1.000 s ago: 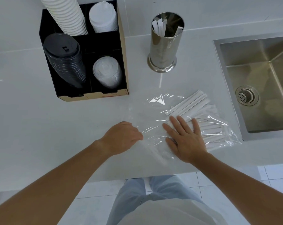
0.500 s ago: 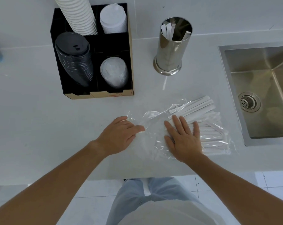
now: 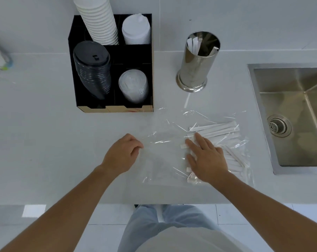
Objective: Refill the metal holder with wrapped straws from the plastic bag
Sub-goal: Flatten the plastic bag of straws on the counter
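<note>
A: Start nearest the body. What are the hands doing?

B: The left hand (image 3: 124, 154) is curled, its fingertips pinching the left edge of the clear plastic bag (image 3: 165, 151), which lies flat on the white counter (image 3: 45, 142). The right hand (image 3: 206, 157) lies flat with fingers spread, pressing down on the bag over the near ends of the wrapped straws (image 3: 219, 131).

A: So which way do the straws lie from the hands?

B: Directly under and to the right of the right hand, well apart from the left. Their long axis runs roughly left to right, tilted a little up toward the sink (image 3: 290, 115). The right hand is clearly the nearer one; I judge the bag's mouth is on the left, so the straws would have to slide leftward to come out.

A: And farther back?

B: The metal holder (image 3: 195, 68) stands upright beyond the bag, nearly straight ahead of the right hand, with only a few straws inside. The black cup-and-lid organizer (image 3: 150, 79) sits to its left.

A: What differs from half a second ago?

B: The bag's left part is now pulled flatter and wider, the left hand is curled tighter on the edge, and the right hand sits a touch farther right on the straws.
</note>
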`<state>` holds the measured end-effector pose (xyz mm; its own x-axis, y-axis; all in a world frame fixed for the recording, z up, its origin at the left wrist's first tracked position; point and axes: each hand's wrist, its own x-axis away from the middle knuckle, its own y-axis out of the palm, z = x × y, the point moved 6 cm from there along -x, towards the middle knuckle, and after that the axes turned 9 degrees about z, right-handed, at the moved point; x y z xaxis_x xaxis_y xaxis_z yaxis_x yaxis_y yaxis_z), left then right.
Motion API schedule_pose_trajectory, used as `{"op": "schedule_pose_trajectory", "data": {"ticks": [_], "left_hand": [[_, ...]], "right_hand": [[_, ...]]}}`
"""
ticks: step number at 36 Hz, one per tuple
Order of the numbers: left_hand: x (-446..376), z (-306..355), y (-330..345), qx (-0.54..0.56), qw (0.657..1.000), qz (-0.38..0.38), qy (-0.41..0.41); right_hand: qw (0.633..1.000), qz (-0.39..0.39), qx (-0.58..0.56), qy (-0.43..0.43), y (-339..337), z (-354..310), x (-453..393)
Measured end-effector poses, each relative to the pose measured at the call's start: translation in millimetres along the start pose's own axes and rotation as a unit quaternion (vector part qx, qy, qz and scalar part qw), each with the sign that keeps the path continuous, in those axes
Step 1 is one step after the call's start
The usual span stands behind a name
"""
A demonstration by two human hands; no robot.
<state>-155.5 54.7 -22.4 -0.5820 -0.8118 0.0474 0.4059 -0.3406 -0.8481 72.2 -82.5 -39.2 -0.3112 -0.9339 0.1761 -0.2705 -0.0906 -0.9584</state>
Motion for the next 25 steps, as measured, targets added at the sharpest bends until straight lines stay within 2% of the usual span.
{"op": "schedule_pose_trajectory", "data": {"ticks": [3, 5, 9, 12, 16, 23, 25], "left_hand": [[8, -3, 2, 0.118, 0.988, 0.017, -0.099], [15, -1, 2, 0.207, 0.964, 0.045, -0.161], [28, 2, 9, 0.348, 0.891, 0.072, -0.283], [39, 3, 18, 0.416, 0.831, 0.081, -0.36], [56, 3, 29, 0.472, 0.775, 0.081, -0.412], [87, 9, 48, 0.503, 0.723, 0.112, -0.46], [93, 14, 55, 0.531, 0.696, 0.119, -0.469]], "right_hand": [[1.0, -0.006, -0.022, -0.001, -10, 5, -8], [0.999, -0.013, -0.038, -0.007, -16, 10, -15], [0.997, -0.006, -0.077, -0.017, -29, 21, -29], [0.996, -0.005, -0.083, -0.03, -38, 30, -44], [0.997, -0.013, -0.072, -0.035, -46, 46, -65], [0.999, -0.045, -0.02, -0.02, -53, 74, -101], [0.999, -0.046, -0.006, -0.026, -54, 78, -110]]}}
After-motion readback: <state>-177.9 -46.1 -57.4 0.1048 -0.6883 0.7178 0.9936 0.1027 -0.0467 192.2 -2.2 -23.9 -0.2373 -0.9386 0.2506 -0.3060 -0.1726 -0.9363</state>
